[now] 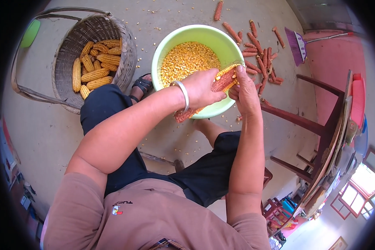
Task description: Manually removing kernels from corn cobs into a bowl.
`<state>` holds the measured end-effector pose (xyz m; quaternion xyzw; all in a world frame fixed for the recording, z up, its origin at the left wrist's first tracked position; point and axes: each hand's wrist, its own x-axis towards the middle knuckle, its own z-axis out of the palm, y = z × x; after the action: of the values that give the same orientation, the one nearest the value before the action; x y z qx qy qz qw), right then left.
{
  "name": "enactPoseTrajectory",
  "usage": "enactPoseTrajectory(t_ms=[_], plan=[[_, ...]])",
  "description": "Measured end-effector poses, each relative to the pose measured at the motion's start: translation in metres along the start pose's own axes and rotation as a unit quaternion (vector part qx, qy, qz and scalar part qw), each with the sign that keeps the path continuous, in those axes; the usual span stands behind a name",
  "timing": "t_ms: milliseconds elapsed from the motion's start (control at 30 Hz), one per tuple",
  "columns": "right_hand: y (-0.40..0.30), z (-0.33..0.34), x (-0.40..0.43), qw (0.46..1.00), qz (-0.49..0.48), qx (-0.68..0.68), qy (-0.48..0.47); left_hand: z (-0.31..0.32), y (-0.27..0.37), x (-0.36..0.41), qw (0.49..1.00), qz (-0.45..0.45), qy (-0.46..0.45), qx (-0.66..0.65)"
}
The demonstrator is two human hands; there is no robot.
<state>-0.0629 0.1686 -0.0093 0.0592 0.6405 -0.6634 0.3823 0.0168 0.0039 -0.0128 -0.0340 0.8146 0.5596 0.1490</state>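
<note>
A partly shelled ear of corn (pixel 224 82) is held between my two hands over a green plastic basin (pixel 156 64). Strips of yellow kernels remain along its reddish core. My left hand (pixel 201 89), with a metal bangle at the wrist, wraps over it from the left. My right hand (pixel 245 89) grips its upper right end, thumb pressed near the tip. A reddish cob end (pixel 185 115) sticks out below my left wrist; whether it belongs to the same ear is hidden by the hand. Loose corn kernels (pixel 187 61) cover the basin's bottom.
A wicker basket (pixel 128 53) with unshelled ears (pixel 95 75) stands to the left. Bare cobs (pixel 264 62) lie scattered on the floor right of the basin, near a purple broom (pixel 295 47). A wooden table (pixel 325 131) stands at the right. Stray kernels dot the floor.
</note>
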Motion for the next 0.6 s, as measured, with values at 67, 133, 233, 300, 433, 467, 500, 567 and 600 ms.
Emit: enactPoseTrajectory(t_ms=[67,133,233,300,433,467,500,567,600], plan=[[0.002,0.005,0.000,0.999,-0.031,-0.029,0.027,0.004,0.002,-0.001,1.000,-0.002,0.007,0.016],[0.004,0.011,0.001,0.997,-0.036,-0.048,0.044,0.004,0.006,-0.004,0.996,-0.006,0.034,0.087],[0.006,0.023,0.001,0.986,-0.049,-0.126,0.100,0.005,0.001,-0.005,0.994,-0.011,0.045,0.097],[0.008,0.019,0.001,0.990,-0.006,-0.083,0.110,0.005,0.001,-0.004,0.993,-0.015,0.046,0.111],[0.008,0.009,0.005,0.977,-0.058,-0.184,0.088,0.006,0.003,-0.002,0.991,-0.027,0.049,0.126],[0.008,0.006,0.002,0.977,-0.057,-0.184,0.088,0.006,0.001,-0.001,0.991,-0.027,0.048,0.125],[0.005,0.008,-0.001,0.978,-0.058,-0.188,0.070,0.003,-0.003,0.000,0.995,-0.014,0.026,0.096],[0.003,0.011,-0.008,0.978,-0.061,-0.192,0.048,-0.003,-0.010,0.001,0.998,-0.002,0.007,0.068],[0.002,0.011,-0.013,0.984,-0.043,-0.166,0.042,-0.005,-0.011,0.001,0.999,0.011,-0.021,0.035]])
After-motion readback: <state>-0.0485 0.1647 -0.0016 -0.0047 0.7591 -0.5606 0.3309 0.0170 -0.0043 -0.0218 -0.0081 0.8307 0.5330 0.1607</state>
